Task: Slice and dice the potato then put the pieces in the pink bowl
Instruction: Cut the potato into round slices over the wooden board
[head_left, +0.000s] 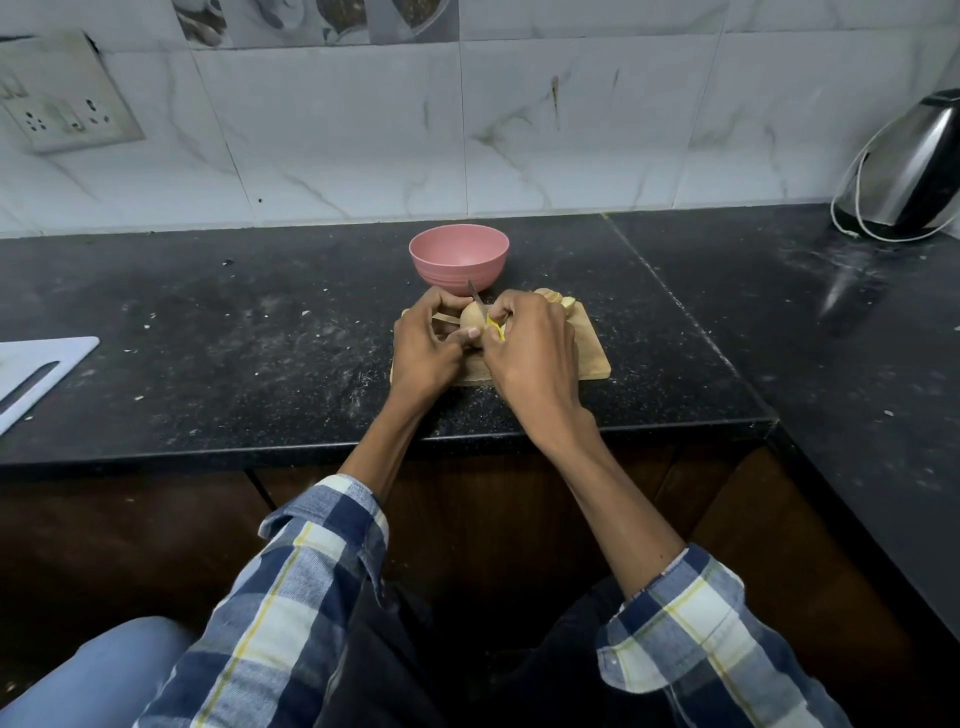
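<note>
A pale potato piece (471, 318) stands on a small wooden cutting board (592, 358) on the black counter. My left hand (427, 347) curls round the potato from the left. My right hand (535, 348) grips a yellow-handled knife (480, 306), whose blade lies against the potato's right side and points toward the bowl. Several cut potato slices (558, 300) lie at the board's far right corner. The pink bowl (458, 255) stands just behind the board, with nothing visible inside it.
A steel electric kettle (911, 166) with its cord stands at the back right. A white cutting board (36, 371) lies at the left edge. A wall socket (62, 111) sits on the tiled wall. The counter's front edge (311, 452) runs below my wrists.
</note>
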